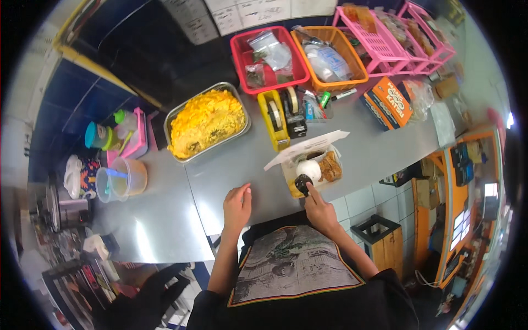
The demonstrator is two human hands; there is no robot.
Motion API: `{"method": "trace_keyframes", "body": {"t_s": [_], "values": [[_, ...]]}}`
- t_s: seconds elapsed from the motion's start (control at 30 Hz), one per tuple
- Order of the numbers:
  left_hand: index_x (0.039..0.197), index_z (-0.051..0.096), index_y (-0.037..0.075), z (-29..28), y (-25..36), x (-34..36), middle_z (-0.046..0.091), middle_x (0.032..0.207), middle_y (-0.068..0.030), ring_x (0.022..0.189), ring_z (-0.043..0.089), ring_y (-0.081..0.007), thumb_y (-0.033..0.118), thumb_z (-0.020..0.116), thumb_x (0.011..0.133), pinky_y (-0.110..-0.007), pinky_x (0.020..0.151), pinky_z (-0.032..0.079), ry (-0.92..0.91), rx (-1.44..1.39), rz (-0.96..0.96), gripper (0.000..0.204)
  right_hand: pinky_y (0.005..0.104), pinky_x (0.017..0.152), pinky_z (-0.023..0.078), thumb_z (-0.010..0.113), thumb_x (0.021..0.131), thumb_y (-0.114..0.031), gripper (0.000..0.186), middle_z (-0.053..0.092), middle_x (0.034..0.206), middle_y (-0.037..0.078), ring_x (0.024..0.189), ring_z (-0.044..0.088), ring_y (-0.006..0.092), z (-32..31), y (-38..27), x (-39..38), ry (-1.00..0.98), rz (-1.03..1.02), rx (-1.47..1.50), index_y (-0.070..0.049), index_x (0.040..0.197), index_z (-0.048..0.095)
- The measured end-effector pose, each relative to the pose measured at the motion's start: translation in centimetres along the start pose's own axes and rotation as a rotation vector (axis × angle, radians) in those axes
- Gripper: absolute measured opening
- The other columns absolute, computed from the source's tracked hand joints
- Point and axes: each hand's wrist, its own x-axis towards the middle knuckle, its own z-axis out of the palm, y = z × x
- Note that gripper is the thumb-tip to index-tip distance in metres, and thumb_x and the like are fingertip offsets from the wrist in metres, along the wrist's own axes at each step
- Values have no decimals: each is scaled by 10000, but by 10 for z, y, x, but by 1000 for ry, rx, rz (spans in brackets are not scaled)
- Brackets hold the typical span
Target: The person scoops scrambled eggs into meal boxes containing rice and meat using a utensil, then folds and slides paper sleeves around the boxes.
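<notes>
A small open paper food box (285,175) stands near the front edge of the steel counter, its lid (306,148) raised at the back. Inside lie a white mound of rice (309,169), browned fried pieces (330,167) beside it and something yellow at the near left corner. My right hand (320,210) grips a black rice paddle (303,184), whose speckled head is at the box's near side, by the rice. Left of the box, my left hand (237,206) hovers by the counter edge, fingers loosely bent and holding nothing.
Left of the box sits a steel tray (245,127) of yellow shredded food. Behind are tape dispensers (274,120), a red basket (237,55), an orange basket (352,49) and pink racks (385,49). Orange cartons (388,104) stand right; plastic tubs (135,179) stand left.
</notes>
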Motion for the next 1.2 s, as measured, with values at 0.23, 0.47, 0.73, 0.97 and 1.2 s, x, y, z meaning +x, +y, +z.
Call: {"method": "trace_keyframes", "body": {"t_s": [0.23, 0.47, 0.73, 0.97, 1.2], "values": [[1086, 729, 14, -39, -69, -34, 720, 940, -202, 843, 711, -335, 169, 617, 1002, -401, 769, 550, 234, -1, -264, 209, 323, 504, 563, 630, 965, -79, 143, 668, 1229, 197, 632, 697, 214, -27, -32, 24, 180, 353, 607, -6, 860, 568], [1017, 698, 75, -31, -141, -41, 732, 900, -147, 795, 701, -369, 229, 585, 1001, -462, 700, 552, 481, 362, -270, 192, 312, 553, 529, 646, 1005, -212, 195, 691, 949, 80, 619, 624, 160, -20, -99, 118, -239, 759, 1516, -21, 1044, 634], [1039, 664, 93, -33, -141, -41, 729, 827, -142, 731, 708, -363, 287, 602, 998, -480, 635, 543, 409, 398, -441, 207, 361, 643, 586, 611, 1017, -412, 458, 700, 1140, 103, 770, 696, 219, 74, -164, 246, -302, 648, 1508, -19, 1251, 608], [1063, 661, 73, -29, -131, -24, 726, 813, -155, 729, 705, -363, 278, 586, 1014, -454, 648, 552, 407, 420, -463, 224, 335, 666, 545, 621, 1030, -317, 374, 725, 831, 101, 700, 682, 184, -36, -81, 145, 155, 89, 834, 4, 877, 736], [1274, 622, 31, 7, -3, 27, 695, 1165, -178, 1051, 667, -348, 149, 697, 900, -477, 951, 508, 184, -26, 172, 399, 341, 884, 499, 655, 920, -106, 306, 714, 1020, 100, 997, 643, 184, -110, 96, 116, 394, 180, 246, -45, 1219, 637]]}}
